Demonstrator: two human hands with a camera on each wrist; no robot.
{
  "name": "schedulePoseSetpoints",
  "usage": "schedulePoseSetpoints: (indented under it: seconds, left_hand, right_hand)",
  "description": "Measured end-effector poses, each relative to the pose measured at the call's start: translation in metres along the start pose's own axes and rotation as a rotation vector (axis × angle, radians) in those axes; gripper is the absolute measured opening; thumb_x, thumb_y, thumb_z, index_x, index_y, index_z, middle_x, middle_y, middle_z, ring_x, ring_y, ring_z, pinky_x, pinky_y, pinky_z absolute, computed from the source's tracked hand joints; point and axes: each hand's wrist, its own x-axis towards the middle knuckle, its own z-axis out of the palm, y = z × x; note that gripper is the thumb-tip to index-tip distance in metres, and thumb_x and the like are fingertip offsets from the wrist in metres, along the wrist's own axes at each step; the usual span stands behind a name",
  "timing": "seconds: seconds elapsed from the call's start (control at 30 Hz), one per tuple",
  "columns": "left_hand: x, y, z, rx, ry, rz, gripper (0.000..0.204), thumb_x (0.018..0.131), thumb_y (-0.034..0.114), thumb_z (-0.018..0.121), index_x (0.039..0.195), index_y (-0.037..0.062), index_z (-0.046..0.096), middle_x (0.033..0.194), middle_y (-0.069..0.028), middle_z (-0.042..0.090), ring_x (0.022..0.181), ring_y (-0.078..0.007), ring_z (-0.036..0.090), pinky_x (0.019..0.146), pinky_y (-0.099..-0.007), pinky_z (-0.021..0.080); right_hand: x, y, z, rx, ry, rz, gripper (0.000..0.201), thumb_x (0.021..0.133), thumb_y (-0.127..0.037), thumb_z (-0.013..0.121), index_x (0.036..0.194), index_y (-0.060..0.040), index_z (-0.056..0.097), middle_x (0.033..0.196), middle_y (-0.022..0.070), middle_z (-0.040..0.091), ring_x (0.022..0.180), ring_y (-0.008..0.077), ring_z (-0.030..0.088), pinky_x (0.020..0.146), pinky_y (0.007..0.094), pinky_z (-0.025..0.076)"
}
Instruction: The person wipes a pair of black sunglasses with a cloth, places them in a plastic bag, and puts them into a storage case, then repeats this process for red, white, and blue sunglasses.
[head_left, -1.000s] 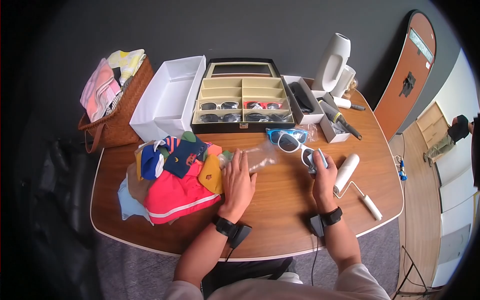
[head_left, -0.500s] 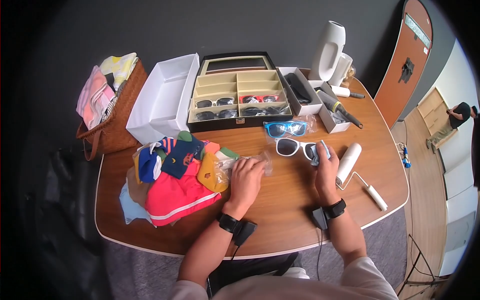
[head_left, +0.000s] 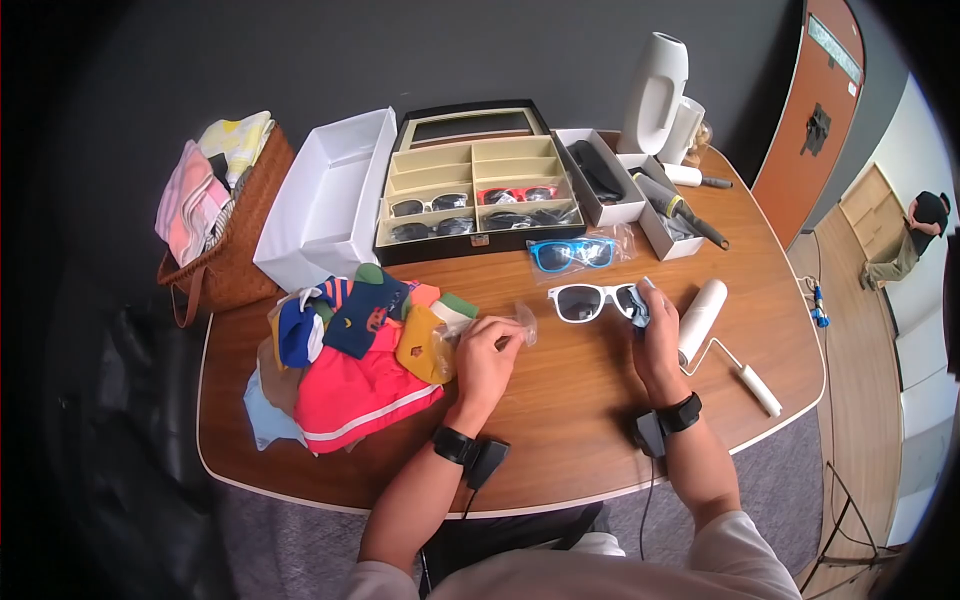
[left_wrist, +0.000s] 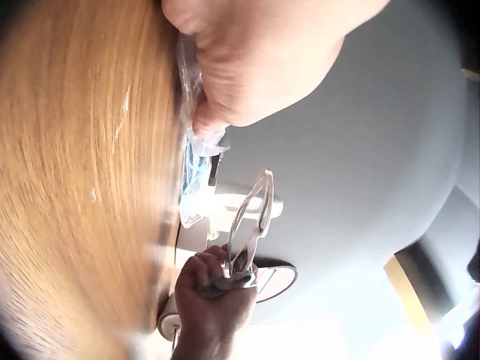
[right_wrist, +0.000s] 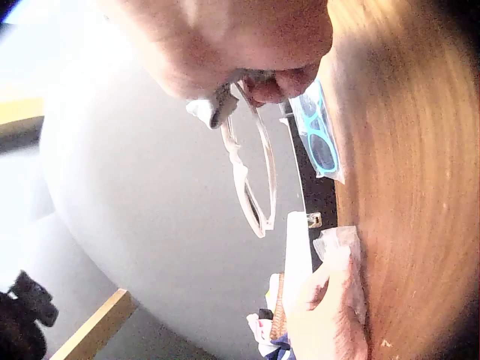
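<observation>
White-framed sunglasses (head_left: 582, 303) are held up by one side in my right hand (head_left: 657, 345), together with a light blue cloth (head_left: 637, 310). In the right wrist view the frame (right_wrist: 241, 176) hangs out past my curled fingers. My left hand (head_left: 486, 362) pinches a clear plastic bag (head_left: 525, 325) over the table, beside the clothes pile. The same bag (left_wrist: 189, 82) shows under my left hand (left_wrist: 259, 56) in the left wrist view. Blue sunglasses (head_left: 572, 254) in clear wrapping lie behind the white pair.
Colourful clothes (head_left: 360, 390) lie at left, near a wicker basket (head_left: 238, 240) and white box (head_left: 325, 190). Behind stands a display case (head_left: 440, 248) holding several glasses. At right are a lint roller (head_left: 703, 320), small boxes (head_left: 675, 240) and a white vase (head_left: 655, 95). A person stands far right.
My left hand has gone from lying flat on the clear bag to pinching it. The white sunglasses are now lifted and turned more toward the view in my right hand.
</observation>
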Motion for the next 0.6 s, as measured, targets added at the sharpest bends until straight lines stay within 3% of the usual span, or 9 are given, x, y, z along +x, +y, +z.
schedulePoseSetpoints:
  seconds: [0.2,0.6]
  left_hand:
    - [0.0004,0.0026,0.0007,-0.001,-0.001,0.022,0.012,0.076,-0.001,0.074,0.086,0.0007,0.07,0.091,-0.0095,0.069,0.087,-0.0252,0.066,0.078,-0.0328,0.052]
    - [0.0018,0.0015,-0.0005,0.123,-0.043,0.276,0.015,0.074,0.003,0.074,0.089,0.0029,0.071,0.105,-0.0082,0.069,0.101,-0.0286,0.062,0.095,-0.0399,0.046]
  right_hand:
    - [0.0037,0.0052,-0.0003,-0.088,-0.03,0.086,0.019,0.094,-0.03,0.06,0.088,-0.0121,0.059,0.072,-0.0052,0.055,0.061,0.0036,0.048,0.05,0.0208,0.035]
    - [0.0064,0.0018,-0.0051,-0.405,0.026,0.041,0.026,0.092,-0.031,0.064,0.098,-0.0056,0.064,0.079,-0.0023,0.062,0.064,0.0043,0.052,0.051,0.0202,0.038]
